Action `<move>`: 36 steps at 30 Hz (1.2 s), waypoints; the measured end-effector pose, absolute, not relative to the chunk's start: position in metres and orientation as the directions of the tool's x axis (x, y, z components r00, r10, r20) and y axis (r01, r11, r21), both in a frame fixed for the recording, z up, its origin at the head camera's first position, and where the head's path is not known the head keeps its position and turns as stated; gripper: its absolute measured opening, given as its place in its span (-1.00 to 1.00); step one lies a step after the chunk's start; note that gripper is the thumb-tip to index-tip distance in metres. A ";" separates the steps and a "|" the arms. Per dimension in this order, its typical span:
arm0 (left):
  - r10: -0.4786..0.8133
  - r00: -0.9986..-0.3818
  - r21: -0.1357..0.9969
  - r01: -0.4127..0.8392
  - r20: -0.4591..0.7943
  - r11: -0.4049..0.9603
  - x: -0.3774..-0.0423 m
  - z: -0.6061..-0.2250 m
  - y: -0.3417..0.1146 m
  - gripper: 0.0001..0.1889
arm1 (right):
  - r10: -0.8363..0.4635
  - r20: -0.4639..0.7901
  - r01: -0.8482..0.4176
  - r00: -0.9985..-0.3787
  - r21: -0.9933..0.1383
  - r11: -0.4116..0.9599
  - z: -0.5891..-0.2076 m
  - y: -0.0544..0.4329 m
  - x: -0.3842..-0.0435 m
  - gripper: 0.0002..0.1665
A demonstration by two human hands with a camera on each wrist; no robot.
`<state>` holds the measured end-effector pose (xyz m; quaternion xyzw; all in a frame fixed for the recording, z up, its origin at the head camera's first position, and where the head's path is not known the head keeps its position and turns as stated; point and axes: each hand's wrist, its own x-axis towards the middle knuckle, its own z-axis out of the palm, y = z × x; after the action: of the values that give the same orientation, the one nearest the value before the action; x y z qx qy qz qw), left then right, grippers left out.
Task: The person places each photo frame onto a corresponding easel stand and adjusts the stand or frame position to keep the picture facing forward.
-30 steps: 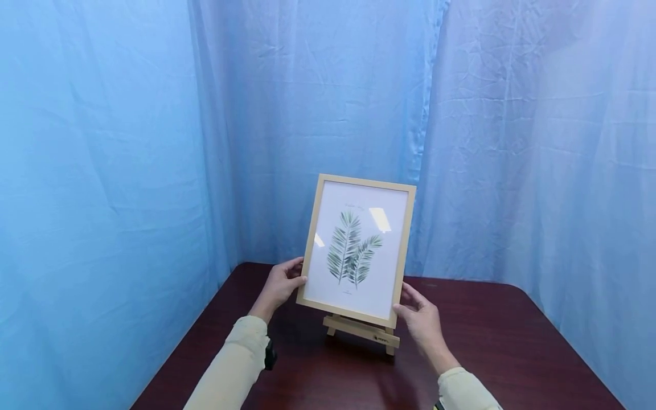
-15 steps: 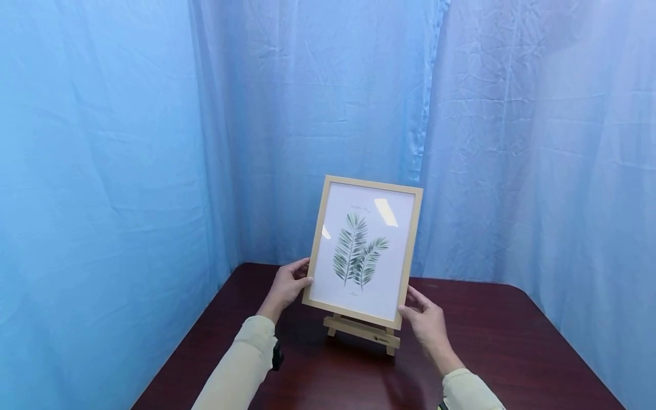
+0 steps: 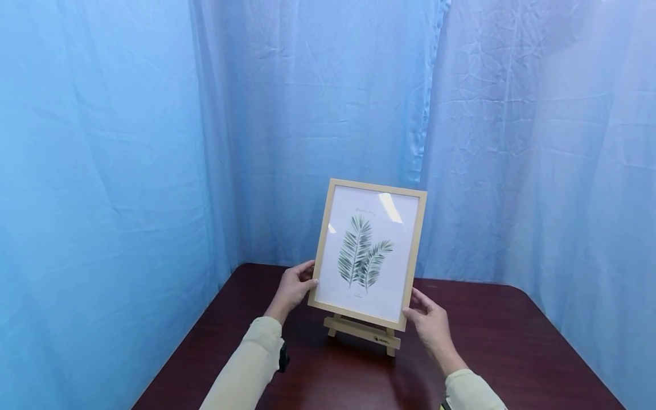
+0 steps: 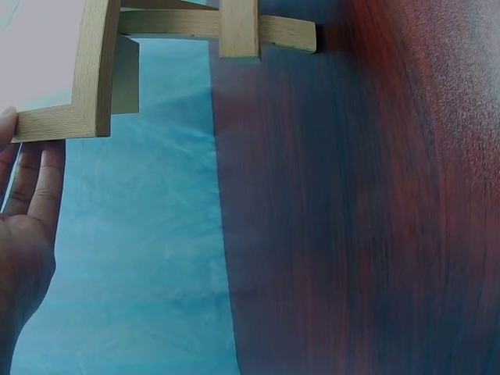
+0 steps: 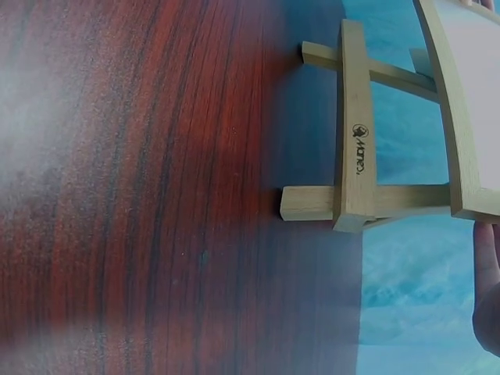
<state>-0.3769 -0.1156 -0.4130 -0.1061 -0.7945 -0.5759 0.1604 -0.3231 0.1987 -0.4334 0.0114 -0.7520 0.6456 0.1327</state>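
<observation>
Between the two hands is a picture frame with a light wood border and a green palm-leaf print. My left hand grips its left side low down, thumb on the front and fingers behind. Near the lower right corner my right hand pinches the other side the same way. A small wooden easel stands on the table just below and behind the frame, its upper part hidden. In the right wrist view a gap shows between the frame's bottom edge and the easel's ledge.
The dark red wooden table reflects light on its glossy top. Blue curtains hang close behind the table and along its left and right sides.
Both hands have shifted the picture frame to the right and slightly down, bringing it more squarely over the easel. The easel has stayed in place.
</observation>
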 end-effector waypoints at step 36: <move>-0.052 -0.929 0.885 0.331 0.366 0.328 -0.390 -0.446 -0.096 -0.47 | 0.209 0.273 -0.222 -0.939 -0.945 0.241 -0.466 0.207 -0.332 -0.33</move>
<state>-0.3895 -0.0962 -0.4456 -0.0872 -0.7977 -0.5729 0.1670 -0.3324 0.2069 -0.4656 0.0042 -0.7680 0.6162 0.1746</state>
